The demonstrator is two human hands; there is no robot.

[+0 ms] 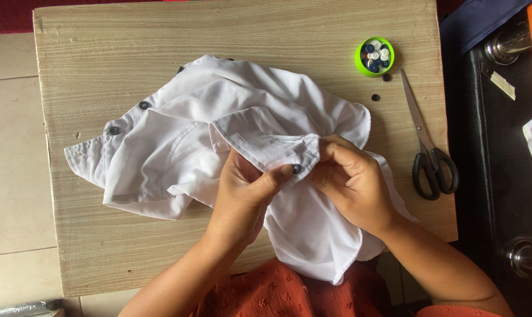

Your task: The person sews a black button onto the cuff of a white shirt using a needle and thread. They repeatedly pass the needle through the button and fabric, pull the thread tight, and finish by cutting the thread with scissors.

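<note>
A crumpled white shirt (219, 117) with dark buttons lies on a small wooden table (101, 58). Near the table's front edge both my hands pinch a folded strip of the shirt. My left hand (245, 194) presses its thumb beside a dark button (296, 169) on that strip. My right hand (351, 182) grips the same strip of cloth from the right, fingers curled. Part of the shirt hangs over the front edge toward my orange clothing.
A green round lid (374, 57) with several light and dark buttons sits at the back right. Two loose dark buttons (376, 97) lie near it. Black-handled scissors (427, 147) lie along the right edge. A black case (495, 147) stands right of the table.
</note>
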